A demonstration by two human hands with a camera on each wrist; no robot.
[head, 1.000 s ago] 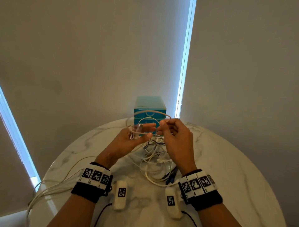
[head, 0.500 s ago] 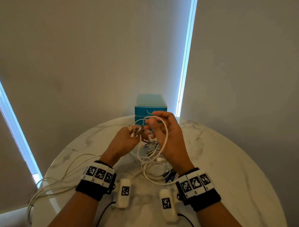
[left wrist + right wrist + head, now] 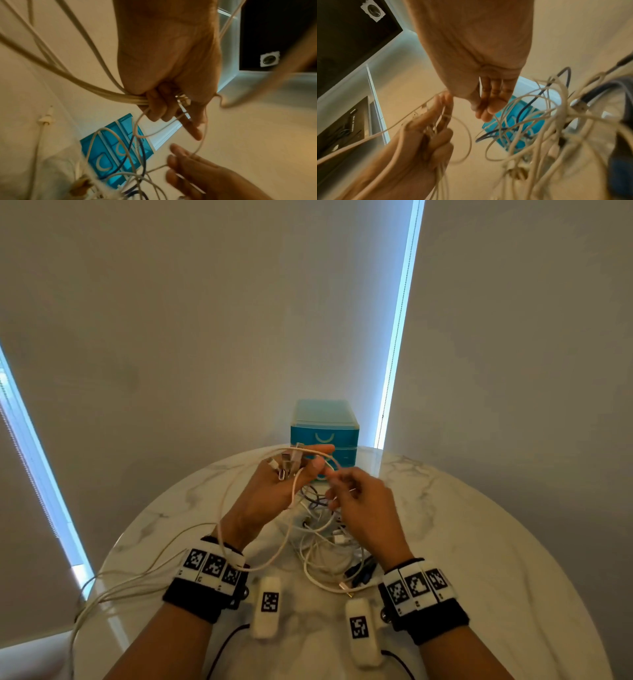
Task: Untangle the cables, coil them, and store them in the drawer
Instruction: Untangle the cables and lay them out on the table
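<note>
Gripping a bundle of white cables, the left hand is raised above the middle of the round marble worktop; its fingers are curled tight round several strands, with connector ends sticking up past the thumb. Loose lengths from this bundle trail over the left wrist and off the worktop's near left edge. The right hand is just beside the left, fingers loosely bent and slightly apart; a thin loop of white cable passes by the fingertips, but a firm pinch cannot be confirmed. Beneath both hands, a tangled pile of cables, white with a few dark blue strands, lies on the worktop between the wrists. A small turquoise drawer unit stands at the far edge of the worktop, drawers closed. Both wrists wear black bands with coded markers.
</note>
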